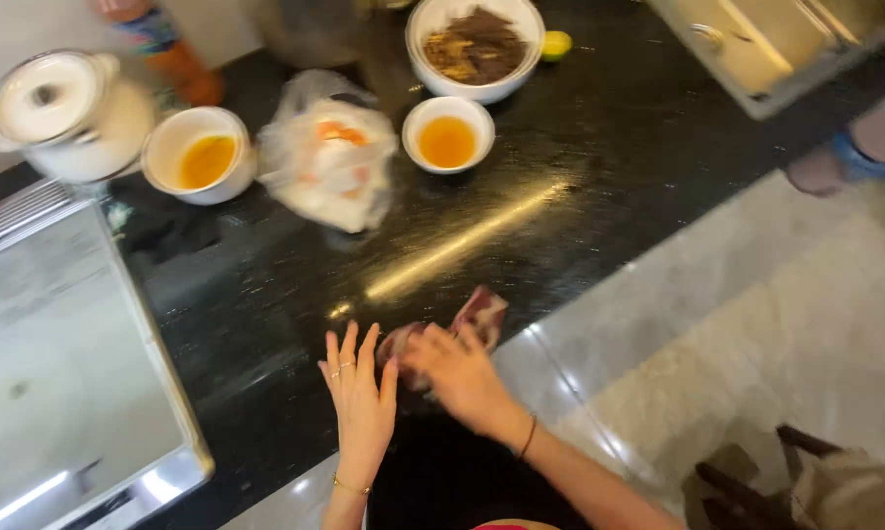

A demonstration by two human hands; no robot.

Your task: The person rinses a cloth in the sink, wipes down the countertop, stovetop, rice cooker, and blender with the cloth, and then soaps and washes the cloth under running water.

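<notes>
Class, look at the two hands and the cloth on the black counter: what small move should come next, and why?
Probably sweep the cloth forward across the counter. The right hand rests on the bunched cloth near the counter's front edge, the left hand lies flat beside it, and bare counter stretches ahead before the bowls.

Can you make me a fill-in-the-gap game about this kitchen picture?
1. The right hand presses a reddish cloth onto the ____ counter.
2. The left hand lies ____ on the counter, holding nothing.
3. The two small white bowls hold an ____ liquid.
4. Between those bowls lies a crumpled ____ bag.

Missing words: black; flat; orange; plastic
</notes>
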